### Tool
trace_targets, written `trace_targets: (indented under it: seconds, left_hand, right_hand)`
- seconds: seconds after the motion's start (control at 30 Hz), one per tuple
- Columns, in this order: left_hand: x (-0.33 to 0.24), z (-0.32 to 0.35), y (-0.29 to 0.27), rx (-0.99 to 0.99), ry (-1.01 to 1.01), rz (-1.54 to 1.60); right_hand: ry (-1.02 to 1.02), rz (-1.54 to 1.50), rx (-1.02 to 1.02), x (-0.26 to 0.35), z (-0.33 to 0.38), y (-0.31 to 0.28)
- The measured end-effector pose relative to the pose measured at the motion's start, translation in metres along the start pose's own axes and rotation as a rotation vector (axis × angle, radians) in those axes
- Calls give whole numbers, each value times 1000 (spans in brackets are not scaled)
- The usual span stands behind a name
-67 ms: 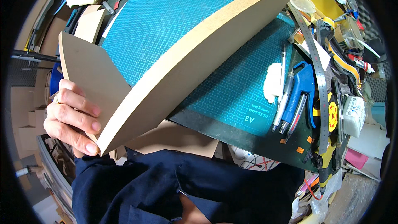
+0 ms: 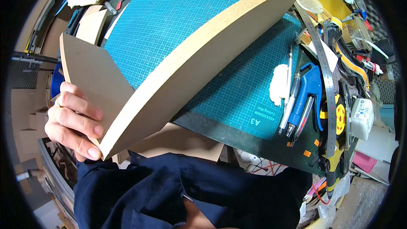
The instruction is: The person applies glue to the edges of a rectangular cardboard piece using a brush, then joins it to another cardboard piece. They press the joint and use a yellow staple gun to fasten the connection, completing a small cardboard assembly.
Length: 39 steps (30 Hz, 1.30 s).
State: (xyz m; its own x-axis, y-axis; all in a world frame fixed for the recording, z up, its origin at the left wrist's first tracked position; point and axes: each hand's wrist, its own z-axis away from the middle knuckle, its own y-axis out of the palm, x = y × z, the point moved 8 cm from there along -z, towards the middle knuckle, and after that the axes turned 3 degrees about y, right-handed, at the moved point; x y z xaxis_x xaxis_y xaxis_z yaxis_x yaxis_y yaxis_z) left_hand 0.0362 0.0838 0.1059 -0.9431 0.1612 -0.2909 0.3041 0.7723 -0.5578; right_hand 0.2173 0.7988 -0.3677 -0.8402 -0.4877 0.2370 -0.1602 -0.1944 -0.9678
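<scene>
Fingers (image 2: 87, 112) of the left hand (image 2: 70, 123) curl tight around the near corner of a brown fibreboard panel (image 2: 169, 80), at the lower left of the frame. The panel stands on edge, tilted, running up to the upper right above the teal cutting mat (image 2: 237, 89). Right of the mat lie a blue-handled tool (image 2: 307, 95), pens (image 2: 290, 97) and a steel ruler (image 2: 324, 76). The right hand is out of sight, so its grip can't be told.
</scene>
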Motion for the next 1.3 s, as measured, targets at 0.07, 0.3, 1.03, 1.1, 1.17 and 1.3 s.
trace_targets:
  seconds: [0.07,0.3,1.03,1.1,1.17,1.3]
  left_hand:
    - [-1,1,0,3,39,-10]
    - [-1,1,1,-9,53,-25]
    - [0,-1,3,-7,-37,-48]
    - [-1,-2,3,-4,-30,-62]
    - [0,-3,3,-1,-43,-37]
    - [0,-3,3,16,-42,-21]
  right_hand:
    - [-1,-9,-1,1,0,0]
    - [-22,-22,-6,7,4,1]
    - [-50,-80,-21,9,18,-1]
    - [-51,-85,-25,8,19,-2]
    - [-59,-92,-28,8,20,-2]
    - [-54,-109,-34,6,25,0]
